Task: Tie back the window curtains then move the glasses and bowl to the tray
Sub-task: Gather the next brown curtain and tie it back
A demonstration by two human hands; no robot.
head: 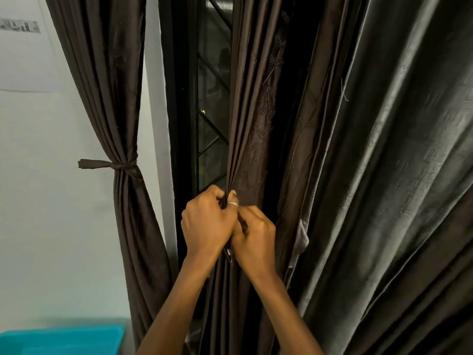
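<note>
Both hands, left hand [206,222] and right hand [256,233], tight around bunched middle curtain [252,139].

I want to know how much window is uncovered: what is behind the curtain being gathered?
Left of the gathered curtain, a dark window with a black diagonal grille shows. The rest of the window, to the right, is covered by fabric.

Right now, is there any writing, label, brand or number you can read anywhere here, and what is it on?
No text here can be read.
The small grey strip on the white wall at upper left carries dark marks, too blurred to tell whether they are words.
The tied dark brown curtain, the gathered dark brown curtain that both hands hold, and the turquoise plastic bin show no lettering.
</note>
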